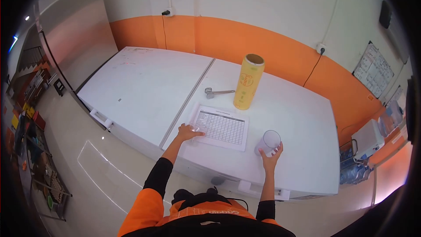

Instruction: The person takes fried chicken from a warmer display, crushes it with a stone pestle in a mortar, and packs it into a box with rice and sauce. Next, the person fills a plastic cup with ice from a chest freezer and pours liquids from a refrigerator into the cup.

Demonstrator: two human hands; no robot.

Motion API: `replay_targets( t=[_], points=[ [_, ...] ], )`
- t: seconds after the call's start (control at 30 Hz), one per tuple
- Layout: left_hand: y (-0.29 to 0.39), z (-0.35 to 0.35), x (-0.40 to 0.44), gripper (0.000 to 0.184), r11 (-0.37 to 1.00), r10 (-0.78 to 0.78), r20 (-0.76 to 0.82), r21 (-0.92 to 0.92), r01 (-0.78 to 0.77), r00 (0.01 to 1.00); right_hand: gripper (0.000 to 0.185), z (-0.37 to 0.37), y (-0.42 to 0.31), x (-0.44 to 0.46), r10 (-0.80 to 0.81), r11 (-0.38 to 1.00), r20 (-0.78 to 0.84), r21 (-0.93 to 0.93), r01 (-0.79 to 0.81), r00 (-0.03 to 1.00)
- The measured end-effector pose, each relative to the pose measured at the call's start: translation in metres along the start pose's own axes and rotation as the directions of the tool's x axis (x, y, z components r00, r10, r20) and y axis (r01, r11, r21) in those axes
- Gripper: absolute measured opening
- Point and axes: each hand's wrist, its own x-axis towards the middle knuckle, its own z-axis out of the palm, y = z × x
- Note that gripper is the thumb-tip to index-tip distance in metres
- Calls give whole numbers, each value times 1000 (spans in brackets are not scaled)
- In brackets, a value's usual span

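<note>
Right hand point(270, 154): wrapped round the clear cup point(268, 140), thumb and fingers low on its side; cup was near the white top's point(298, 127) front edge, right of the printed sheet point(221, 126)
Left hand point(187, 132): curved at a see-through item point(198, 129); couldn't tell if gripped
Cup feel: probably light, stiff, kinda slick; I'd have gone mid-wall
Writing: yellow roll point(249, 83) had an orange logo; sheet had a grid; lettering too tiny to read
</note>
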Motion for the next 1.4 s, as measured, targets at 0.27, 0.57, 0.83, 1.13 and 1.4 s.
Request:
replay_targets(
  t=[0.27, 0.57, 0.83, 1.13, 1.4],
  points=[
    [-39, -45, 23, 65, 883, 27, 85, -468, 16, 996, 83, 50, -45, -4, 29, 999, -26, 29, -29, 999],
    [-260, -217, 60, 39, 870, -135, -78, -487, 80, 988, 80, 262, -150, -10, -62, 989, 349, 148, 10, 935],
    [-417, -315, 89, 45, 855, -441, -218, -398, 333, 871, 81, 509, -197, 2, -260, 948, 541, 299, 106, 800],
    [-459, -335, 91, 77, 863, -483, -511, -413, 290, 711, 106, 560, -215, 7, -307, 950, 610, 157, 269, 730],
    [-400, -284, -35, 73, 806, -534, -684, -590, 54, 497, 100, 410, -84, 132, -21, 533, 113, -839, 107, 993]
  ],
)
